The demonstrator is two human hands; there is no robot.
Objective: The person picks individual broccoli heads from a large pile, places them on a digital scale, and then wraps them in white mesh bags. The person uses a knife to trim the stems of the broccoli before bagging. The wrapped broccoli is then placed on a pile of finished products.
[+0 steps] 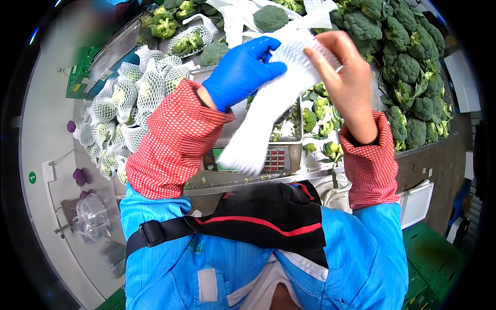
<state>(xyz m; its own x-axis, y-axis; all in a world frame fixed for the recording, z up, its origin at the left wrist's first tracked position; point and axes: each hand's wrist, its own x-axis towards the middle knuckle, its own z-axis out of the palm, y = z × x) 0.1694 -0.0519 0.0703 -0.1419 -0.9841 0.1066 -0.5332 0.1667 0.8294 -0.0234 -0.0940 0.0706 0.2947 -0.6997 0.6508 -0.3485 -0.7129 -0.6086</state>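
Observation:
My left hand (246, 71), in a blue glove, grips one side of a white foam net sleeve (271, 99). My bare right hand (345, 75) pinches the sleeve's upper end between thumb and fingers. The sleeve hangs down toward me, its lower end blurred, over an electronic scale (285, 158) with a keypad. Whether anything is inside the sleeve, I cannot tell. On the scale's metal tray (299, 120) lie small green scraps. Beyond my hands sits a broccoli head (270, 18) among more white foam sleeves (233, 23).
Netted broccoli heads (124, 97) are heaped at the left. Bare broccoli (407, 69) is piled high at the right. Loose florets (321, 108) lie beside the scale. Green crates (430, 259) stand at lower right, another green crate (79, 77) at upper left. The steel table edge (236, 186) runs before me.

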